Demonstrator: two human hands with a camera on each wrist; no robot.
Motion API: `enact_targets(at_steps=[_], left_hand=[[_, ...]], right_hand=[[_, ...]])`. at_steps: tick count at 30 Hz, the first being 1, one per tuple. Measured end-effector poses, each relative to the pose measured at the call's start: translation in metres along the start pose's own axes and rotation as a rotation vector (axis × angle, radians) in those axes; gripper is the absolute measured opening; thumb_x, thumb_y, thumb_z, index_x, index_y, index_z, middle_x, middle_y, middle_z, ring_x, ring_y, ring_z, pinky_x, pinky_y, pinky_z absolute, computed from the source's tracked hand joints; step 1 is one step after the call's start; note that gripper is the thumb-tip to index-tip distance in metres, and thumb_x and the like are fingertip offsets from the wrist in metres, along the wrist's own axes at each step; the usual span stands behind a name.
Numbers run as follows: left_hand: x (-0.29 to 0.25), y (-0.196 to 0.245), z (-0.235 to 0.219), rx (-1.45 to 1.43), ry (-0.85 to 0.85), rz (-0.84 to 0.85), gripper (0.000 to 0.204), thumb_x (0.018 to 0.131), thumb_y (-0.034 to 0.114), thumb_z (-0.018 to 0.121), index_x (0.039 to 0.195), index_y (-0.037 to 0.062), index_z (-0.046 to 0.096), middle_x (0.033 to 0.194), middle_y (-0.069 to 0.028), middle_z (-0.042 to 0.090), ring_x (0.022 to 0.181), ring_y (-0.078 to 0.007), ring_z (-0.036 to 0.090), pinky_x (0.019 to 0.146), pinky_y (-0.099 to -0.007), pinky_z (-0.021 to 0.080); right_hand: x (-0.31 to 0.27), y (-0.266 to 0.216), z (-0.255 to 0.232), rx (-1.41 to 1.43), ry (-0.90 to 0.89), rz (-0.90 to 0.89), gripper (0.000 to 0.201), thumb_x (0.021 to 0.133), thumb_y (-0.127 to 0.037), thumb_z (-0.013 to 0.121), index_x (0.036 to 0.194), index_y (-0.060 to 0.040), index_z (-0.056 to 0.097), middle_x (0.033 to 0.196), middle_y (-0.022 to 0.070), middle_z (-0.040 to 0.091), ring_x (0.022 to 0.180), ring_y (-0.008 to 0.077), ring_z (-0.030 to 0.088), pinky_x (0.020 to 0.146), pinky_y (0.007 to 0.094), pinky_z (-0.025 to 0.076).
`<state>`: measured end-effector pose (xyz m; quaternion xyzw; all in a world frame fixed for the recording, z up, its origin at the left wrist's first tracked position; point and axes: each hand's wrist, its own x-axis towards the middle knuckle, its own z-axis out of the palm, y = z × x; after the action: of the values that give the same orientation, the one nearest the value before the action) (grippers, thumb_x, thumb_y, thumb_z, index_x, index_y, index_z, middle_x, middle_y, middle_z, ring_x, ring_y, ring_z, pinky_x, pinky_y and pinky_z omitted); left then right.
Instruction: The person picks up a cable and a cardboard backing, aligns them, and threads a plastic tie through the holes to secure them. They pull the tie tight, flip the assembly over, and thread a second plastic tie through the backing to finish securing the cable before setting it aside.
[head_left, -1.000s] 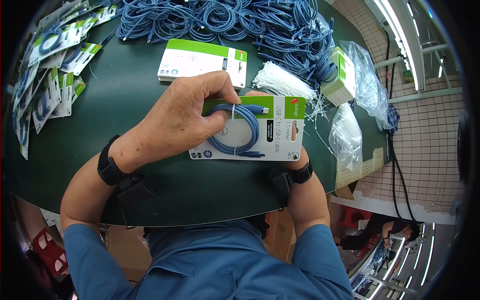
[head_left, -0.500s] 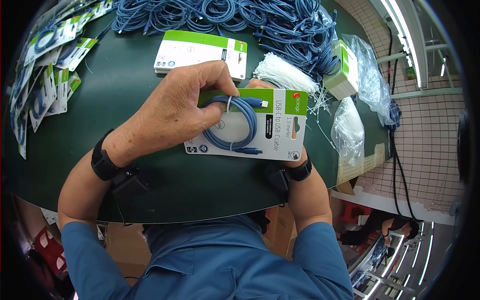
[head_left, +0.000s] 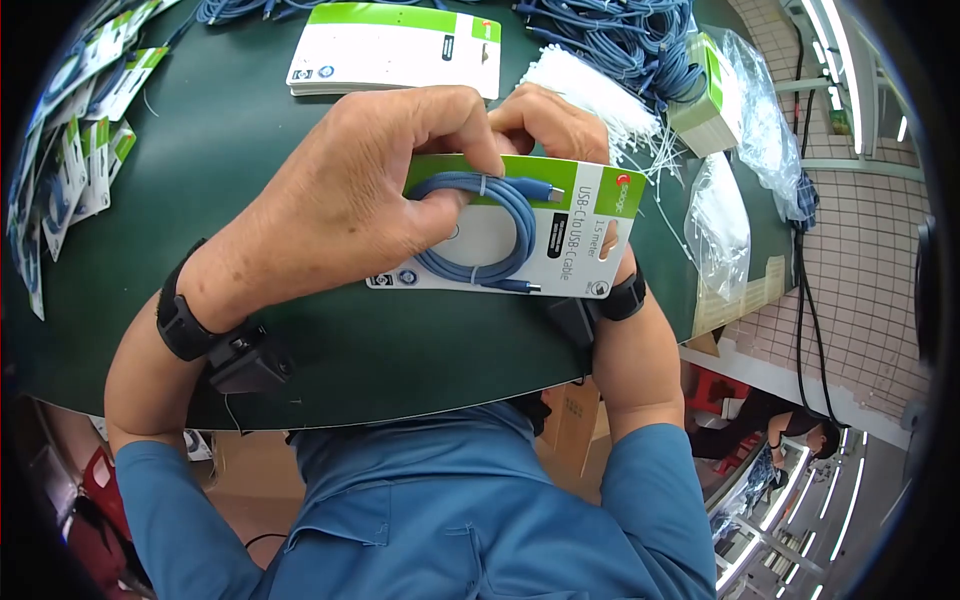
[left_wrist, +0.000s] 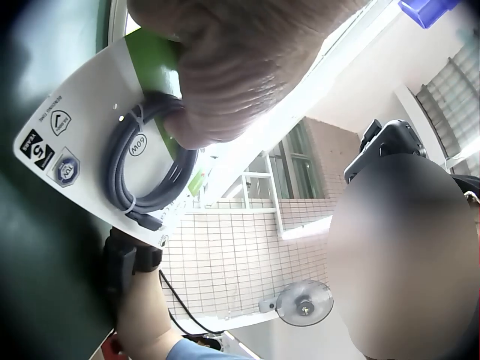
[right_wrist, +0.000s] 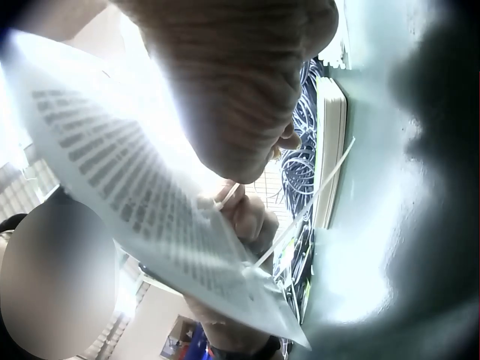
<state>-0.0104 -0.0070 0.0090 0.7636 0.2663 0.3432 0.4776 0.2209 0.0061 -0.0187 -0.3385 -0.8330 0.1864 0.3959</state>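
A blue coiled USB-C cable (head_left: 522,225) lies against the front of a green and white packaging card (head_left: 590,215), bound by white cable ties. My left hand (head_left: 340,190) pinches the coil and card at the upper left, thumb inside the loop. Behind the card's top edge is my right hand (head_left: 555,120), its fingers curled and partly hidden. From the card's back, in the right wrist view, a short cable tie tail (right_wrist: 229,196) runs up to the right hand's fingers. A second, longer tie tail (right_wrist: 306,208) sticks out loose lower down.
On the green table (head_left: 330,350) lies a stack of cards (head_left: 385,50), with loose white cable ties (head_left: 590,85) and a heap of blue cables (head_left: 630,40) beyond. Carded cables (head_left: 75,180) pile up at left. A card bundle (head_left: 705,110) and plastic bag (head_left: 720,225) are at right.
My right hand has come up from behind the card and now shows above its top edge. The head view has shifted, so the table things sit higher in it. The left hand keeps its pinch.
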Motion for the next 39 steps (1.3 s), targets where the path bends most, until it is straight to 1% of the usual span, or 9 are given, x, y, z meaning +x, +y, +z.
enact_targets(at_steps=[12,16,20,24,29,30,33,37,39], left_hand=[[0.002,0.0,-0.004,0.115,-0.056,0.06,0.049,0.076,-0.01,0.075,0.124,0.0001,0.072,0.107,-0.011,0.075,0.097,-0.0205,0.072,0.094,-0.0313,0.057],[0.003,0.002,-0.005,0.144,-0.06,0.048,0.041,0.081,0.001,0.079,0.122,0.0014,0.074,0.102,-0.0175,0.075,0.094,-0.0277,0.073,0.086,-0.0356,0.058],[0.003,0.004,-0.005,0.091,-0.059,0.018,0.039,0.081,0.001,0.079,0.12,0.0008,0.074,0.102,-0.0163,0.076,0.093,-0.0289,0.073,0.085,-0.0365,0.058],[0.002,0.006,-0.008,-0.072,-0.087,-0.051,0.034,0.081,0.0,0.079,0.114,-0.001,0.074,0.103,-0.0154,0.075,0.094,-0.0253,0.074,0.087,-0.0361,0.058],[0.003,0.02,-0.011,0.028,-0.147,-0.159,0.033,0.081,-0.005,0.075,0.114,-0.0051,0.072,0.103,-0.0099,0.074,0.098,-0.0167,0.071,0.096,-0.0315,0.057],[0.002,0.019,-0.011,0.145,-0.098,-0.106,0.033,0.082,-0.006,0.075,0.115,-0.0041,0.071,0.104,-0.0105,0.075,0.099,-0.0163,0.071,0.094,-0.0318,0.057],[0.004,0.012,-0.011,0.397,-0.002,0.015,0.034,0.084,-0.006,0.074,0.118,-0.0022,0.07,0.107,-0.0116,0.076,0.1,-0.0155,0.073,0.09,-0.0324,0.059],[0.012,0.0,-0.014,0.016,0.231,-0.069,0.037,0.09,-0.007,0.071,0.126,-0.0025,0.068,0.111,-0.0094,0.076,0.104,-0.0144,0.072,0.093,-0.0309,0.058],[0.016,-0.003,-0.017,-0.241,0.367,-0.109,0.038,0.093,-0.006,0.07,0.13,-0.0042,0.066,0.116,-0.0098,0.075,0.107,-0.0141,0.071,0.096,-0.0303,0.057]], right_hand=[[0.0,0.005,0.0,-0.029,0.028,0.008,0.024,0.091,-0.022,0.077,0.085,-0.0033,0.064,0.074,0.0073,0.057,0.065,0.019,0.057,0.058,0.0307,0.046],[0.001,0.001,0.001,0.013,0.046,0.039,0.02,0.088,-0.018,0.078,0.084,-0.004,0.063,0.074,0.0064,0.057,0.066,0.0184,0.057,0.059,0.03,0.046],[0.0,-0.003,0.003,-0.018,0.065,0.086,0.016,0.084,-0.012,0.078,0.083,-0.0043,0.063,0.073,0.0055,0.058,0.065,0.0179,0.057,0.059,0.0299,0.047],[0.0,-0.006,0.007,-0.044,0.102,0.119,0.014,0.082,-0.007,0.077,0.082,-0.0046,0.063,0.072,0.0054,0.058,0.063,0.0177,0.058,0.058,0.03,0.047],[-0.001,-0.002,0.007,-0.017,0.057,0.138,0.007,0.086,-0.003,0.073,0.084,-0.0039,0.067,0.073,0.0031,0.063,0.062,0.0142,0.06,0.057,0.029,0.049],[0.0,-0.001,0.005,-0.018,0.067,0.13,0.007,0.086,-0.003,0.073,0.084,-0.0039,0.067,0.073,0.0031,0.063,0.062,0.0142,0.06,0.057,0.029,0.049],[-0.001,0.002,-0.002,0.355,0.104,0.43,0.011,0.095,-0.009,0.071,0.098,0.0019,0.072,0.082,0.0012,0.067,0.071,0.0089,0.064,0.064,0.0221,0.051],[0.001,0.006,-0.007,0.61,0.413,0.483,0.022,0.102,-0.016,0.067,0.114,0.0025,0.071,0.089,0.0027,0.07,0.079,0.0084,0.066,0.068,0.0227,0.053],[-0.005,0.016,-0.011,0.66,0.422,0.514,0.025,0.104,-0.019,0.066,0.118,0.0023,0.07,0.092,0.0037,0.071,0.08,0.0086,0.066,0.069,0.0232,0.053]])
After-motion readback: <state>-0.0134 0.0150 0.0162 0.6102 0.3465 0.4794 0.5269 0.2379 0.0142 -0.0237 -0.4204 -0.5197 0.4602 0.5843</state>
